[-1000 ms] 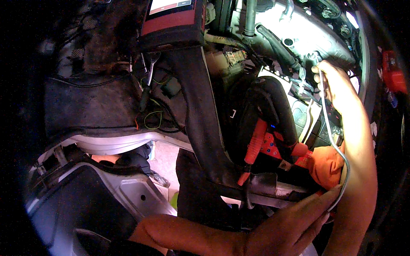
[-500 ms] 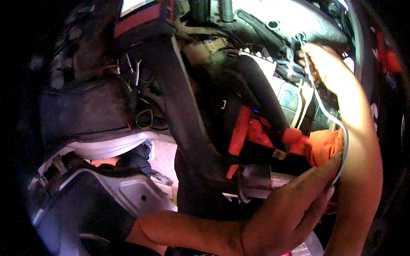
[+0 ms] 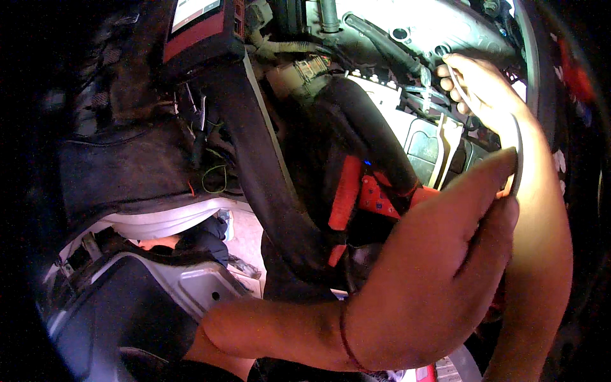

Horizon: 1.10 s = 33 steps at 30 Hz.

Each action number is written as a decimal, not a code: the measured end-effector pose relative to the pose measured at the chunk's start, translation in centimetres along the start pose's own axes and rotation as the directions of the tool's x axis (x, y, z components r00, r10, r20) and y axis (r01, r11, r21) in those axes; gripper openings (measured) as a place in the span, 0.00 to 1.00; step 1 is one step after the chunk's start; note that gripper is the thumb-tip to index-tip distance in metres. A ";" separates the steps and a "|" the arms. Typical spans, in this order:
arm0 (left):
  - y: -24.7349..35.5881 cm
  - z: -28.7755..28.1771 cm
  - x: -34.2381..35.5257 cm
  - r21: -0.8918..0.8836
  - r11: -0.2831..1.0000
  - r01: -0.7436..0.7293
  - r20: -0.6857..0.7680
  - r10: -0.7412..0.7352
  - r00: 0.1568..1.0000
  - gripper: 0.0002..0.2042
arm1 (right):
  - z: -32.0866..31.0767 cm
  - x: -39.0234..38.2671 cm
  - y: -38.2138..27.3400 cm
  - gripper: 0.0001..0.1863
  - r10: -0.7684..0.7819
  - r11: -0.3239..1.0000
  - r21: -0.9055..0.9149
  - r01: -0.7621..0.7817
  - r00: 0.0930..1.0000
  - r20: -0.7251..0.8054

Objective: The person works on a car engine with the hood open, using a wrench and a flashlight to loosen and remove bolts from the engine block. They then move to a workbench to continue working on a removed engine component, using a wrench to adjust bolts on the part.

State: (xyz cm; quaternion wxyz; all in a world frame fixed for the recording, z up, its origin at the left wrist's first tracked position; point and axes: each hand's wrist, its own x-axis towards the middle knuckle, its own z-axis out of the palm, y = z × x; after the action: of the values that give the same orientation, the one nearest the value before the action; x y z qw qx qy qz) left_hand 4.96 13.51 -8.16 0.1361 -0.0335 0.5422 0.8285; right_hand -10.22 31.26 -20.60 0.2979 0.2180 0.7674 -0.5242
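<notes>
A thin grey flexible cable (image 3: 520,143) runs between my two hands. Up at the pale engine cover (image 3: 471,44), my right hand (image 3: 477,86) pinches the cable close to its end, beside a round hole (image 3: 442,49) in the cover. Whether the tip sits inside that hole is hard to make out. My left hand (image 3: 433,267) is nearer to me, its thumb and fingertips closed on the cable alongside my right forearm. A second round hole (image 3: 400,34) shows to the left of the first.
A red-edged device with a lit screen (image 3: 194,28) stands at upper left. Below the engine are a battery-like box (image 3: 423,143), a thick black hose (image 3: 375,118) and a red ribbed part (image 3: 344,197). A dark padded bar (image 3: 261,146) crosses the middle. Someone's legs (image 3: 203,242) show at lower left.
My left hand has moved up and closer to the camera, gripping the cable higher. The cable length between my hands is shorter. My right hand stays by the hole, shifted slightly.
</notes>
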 end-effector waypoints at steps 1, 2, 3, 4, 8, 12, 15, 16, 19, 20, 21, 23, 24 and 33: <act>0.1 -0.1 -0.2 0.024 1.000 -0.019 0.018 0.019 1.000 0.15 | 0.0 -0.1 0.0 0.17 -0.002 1.000 0.017 0.002 1.000 -0.007; 0.2 -0.4 -0.4 0.080 0.995 -0.056 0.050 0.052 0.997 0.15 | 0.0 -0.3 0.0 0.18 -0.013 1.000 0.025 0.013 1.000 -0.002; 0.3 -0.6 -0.7 0.133 0.987 -0.092 0.082 0.081 0.993 0.15 | 0.0 -0.5 0.1 0.18 -0.029 0.999 0.028 0.029 1.000 0.002; 0.4 -0.9 -1.0 0.186 0.974 -0.128 0.113 0.108 0.988 0.15 | -0.1 -0.7 0.2 0.18 -0.048 0.998 0.029 0.048 0.999 0.010; 0.0 -1.2 -3.1 0.315 0.938 -0.144 0.120 0.111 0.987 0.15 | -0.2 -1.0 0.4 0.18 -0.048 0.999 -0.004 0.048 0.999 -0.002; -3.4 -0.2 -3.7 0.219 0.950 -0.221 -0.026 0.232 0.972 0.14 | -0.1 -0.8 0.2 0.14 -0.002 1.000 0.000 0.002 0.999 0.038; -5.2 0.5 -3.6 0.126 0.920 -0.371 -0.070 0.381 0.922 0.15 | -0.1 -0.8 0.0 0.14 0.031 0.997 -0.063 -0.035 0.997 -0.064; -5.3 0.3 -3.6 0.123 0.919 -0.374 -0.065 0.384 0.921 0.15 | -0.2 -0.8 -0.1 0.14 0.032 0.997 -0.062 -0.034 0.999 -0.040; -3.8 -0.3 -3.9 0.164 0.918 -0.361 0.013 0.364 0.931 0.16 | -0.2 -0.7 0.0 0.14 0.013 0.998 -0.067 -0.015 0.999 -0.030; -3.1 -0.6 -4.0 0.178 0.919 -0.353 0.047 0.350 0.936 0.16 | -0.3 -0.6 0.1 0.14 0.019 0.998 -0.062 -0.020 1.000 -0.018; -2.0 -0.6 -4.5 0.176 0.924 -0.339 0.074 0.331 0.941 0.16 | -0.4 -0.5 0.1 0.13 0.026 0.998 -0.056 -0.026 1.000 -0.005; -1.2 -0.3 -4.5 0.136 0.934 -0.331 0.050 0.327 0.944 0.16 | -0.7 -0.3 0.4 0.14 0.032 0.998 -0.045 -0.032 0.999 -0.007; -1.4 0.0 -4.3 0.099 0.936 -0.337 -0.003 0.339 0.941 0.16 | -0.8 -0.1 0.5 0.16 0.032 0.999 -0.042 -0.033 0.999 -0.021; -1.4 0.0 -4.3 -0.023 0.928 -0.373 -0.066 0.370 0.927 0.17 | -1.1 0.1 0.5 0.11 0.032 0.999 -0.005 -0.032 0.999 -0.001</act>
State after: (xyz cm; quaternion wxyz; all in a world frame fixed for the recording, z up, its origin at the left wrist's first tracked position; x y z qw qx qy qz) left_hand 9.50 13.23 -8.52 -0.0402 0.0425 0.5281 0.8472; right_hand -10.22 32.44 -20.77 0.3064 0.2299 0.7654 -0.5172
